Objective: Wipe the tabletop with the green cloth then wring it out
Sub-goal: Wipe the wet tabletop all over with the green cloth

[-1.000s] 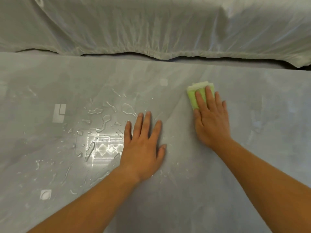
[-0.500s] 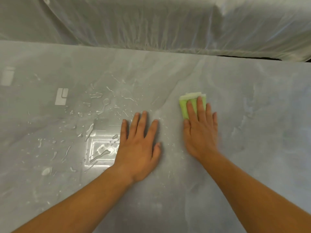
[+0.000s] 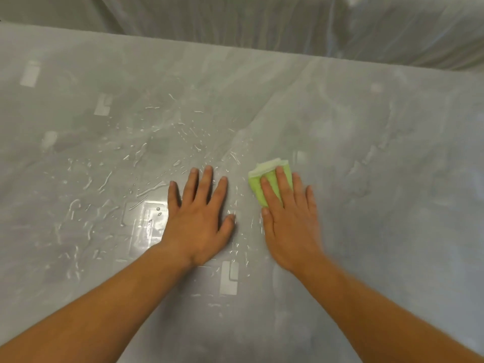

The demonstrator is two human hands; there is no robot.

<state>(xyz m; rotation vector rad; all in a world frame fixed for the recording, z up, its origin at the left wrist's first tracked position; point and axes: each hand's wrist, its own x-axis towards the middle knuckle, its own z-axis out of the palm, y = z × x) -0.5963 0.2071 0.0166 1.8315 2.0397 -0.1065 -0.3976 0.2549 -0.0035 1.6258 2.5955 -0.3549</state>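
Pressing the green cloth flat against the table, I am using my right hand with its fingers straight and laid over the folded pad, not curled round it. The cloth is sitting just right of the middle of the frame, its far edge and left corner peeking out beyond my fingertips. My left hand is lying palm down and spread on the table just beside it, gripping nothing.

Water drops are glinting across the left half of the frame, so I am judging the wiping as partly done, with that wet patch left to cover.

The cloth is looking soft, light and folded into several layers. Damp, it is likely going to slide easily on this smooth surface and bunch up if pushed from one edge only, so flat pressure over its middle is suiting it. For the wringing, I am expecting to take it by its two ends, one in each hand, and twist.

Pale sheeting is draping along the top of the frame.
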